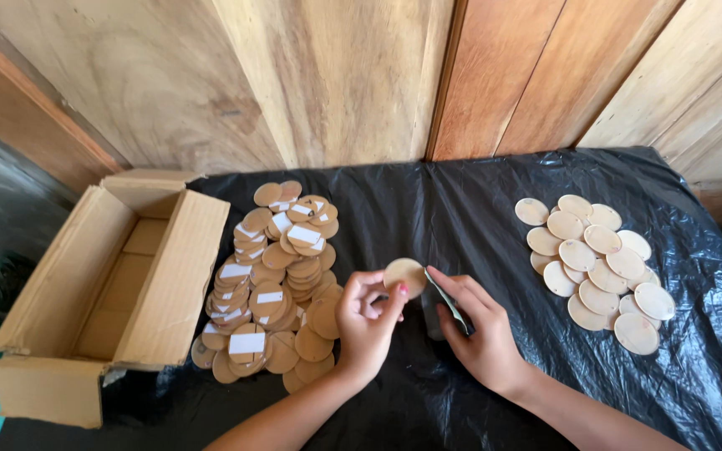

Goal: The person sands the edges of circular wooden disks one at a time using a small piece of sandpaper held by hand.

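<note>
Black plastic sheet (478, 209) covers table, backed by wood-plank wall (336, 75). Open cardboard box (102, 292) sits at left edge. Just right of box: heaped pile of discs w/ white stickers (273, 284). Far right, well apart: pile of plain discs (599, 259). Centre: left hand (367, 321), fingers pinched on single wooden disc (404, 275), held above sheet. Right hand (474, 330) fingertips touch disc edge; fingers closed on thin dark strip (449, 303).
</note>
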